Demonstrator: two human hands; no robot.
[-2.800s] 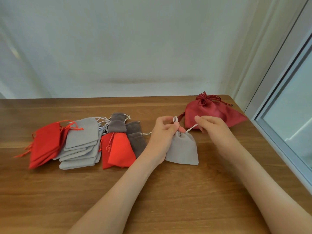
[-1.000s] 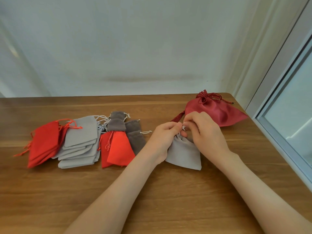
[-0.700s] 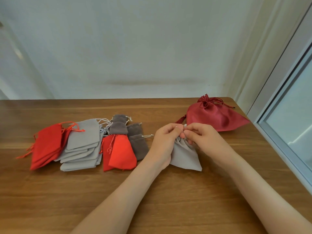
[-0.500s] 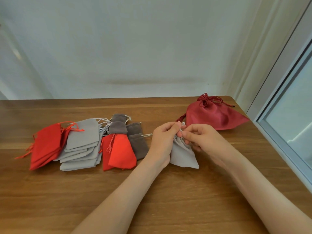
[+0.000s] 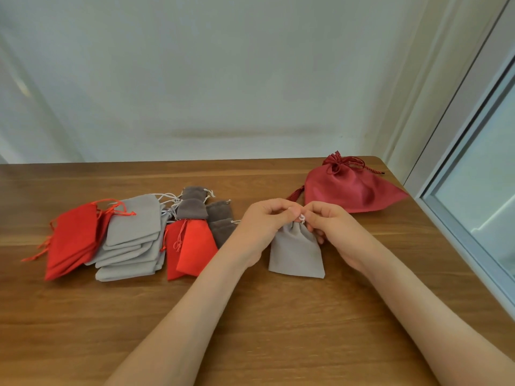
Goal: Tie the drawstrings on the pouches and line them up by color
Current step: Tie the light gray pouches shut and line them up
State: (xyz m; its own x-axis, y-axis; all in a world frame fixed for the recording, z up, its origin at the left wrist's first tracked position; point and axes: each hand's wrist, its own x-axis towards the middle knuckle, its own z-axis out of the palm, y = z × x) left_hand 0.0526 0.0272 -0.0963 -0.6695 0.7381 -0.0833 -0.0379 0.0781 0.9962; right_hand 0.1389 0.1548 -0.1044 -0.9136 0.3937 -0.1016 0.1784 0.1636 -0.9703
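grey velvet pouch [image 5: 296,252], neck gathered, white drawstring [image 5: 302,217] pinched.

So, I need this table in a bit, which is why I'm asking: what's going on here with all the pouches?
A person is tying a light grey pouch that lies on the wooden table. Their left hand and right hand both pinch its white drawstring at the gathered neck. To the left, red pouches, grey pouches and brown pouches lie in overlapping piles. A larger dark red bag sits tied near the far right corner.
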